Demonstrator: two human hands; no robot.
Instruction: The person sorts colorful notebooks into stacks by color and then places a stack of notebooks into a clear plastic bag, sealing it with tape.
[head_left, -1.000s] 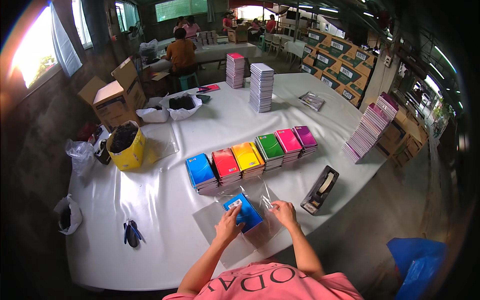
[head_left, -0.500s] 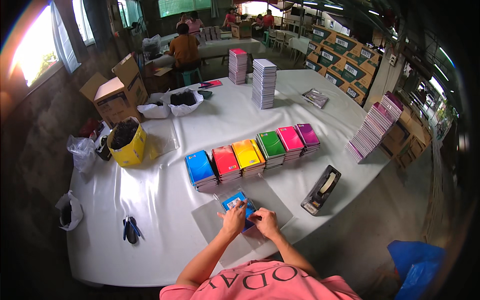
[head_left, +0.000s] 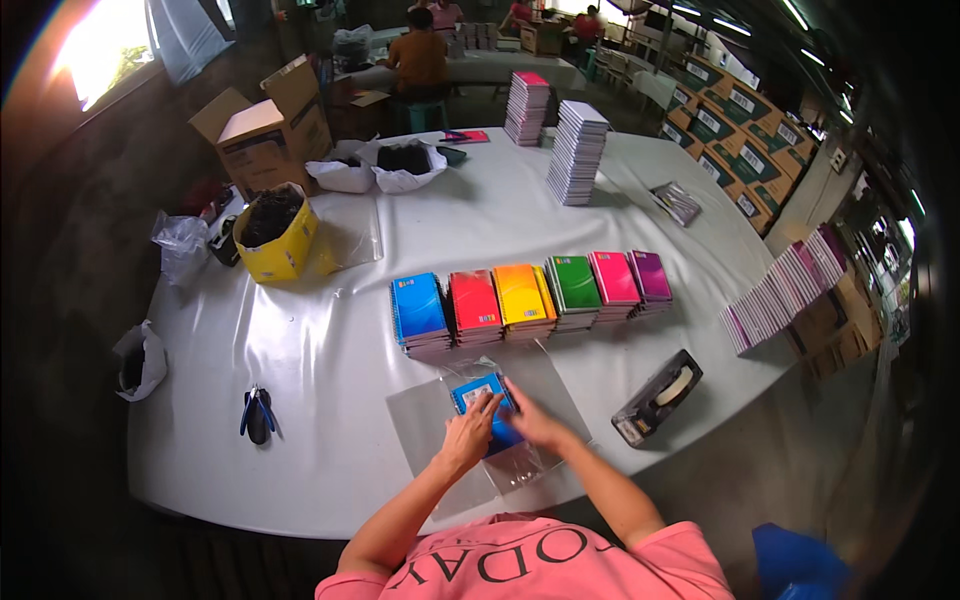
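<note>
1. We see the left hand (head_left: 468,437) lying flat, fingers spread narrowly, on a blue notebook (head_left: 482,398) at lower centre.
2. The right hand (head_left: 533,425) presses the same notebook beside it; neither hand grips it.
3. The notebook sits inside a clear plastic bag (head_left: 430,425) on the white table (head_left: 300,370).
4. Above runs a row of coloured notebook stacks (head_left: 530,300); a tape dispenser (head_left: 657,398) lies to the right.

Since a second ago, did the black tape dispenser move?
No. The black tape dispenser sits in the same spot, right of the clear plastic sheet, below the purple notebook stack.
</note>
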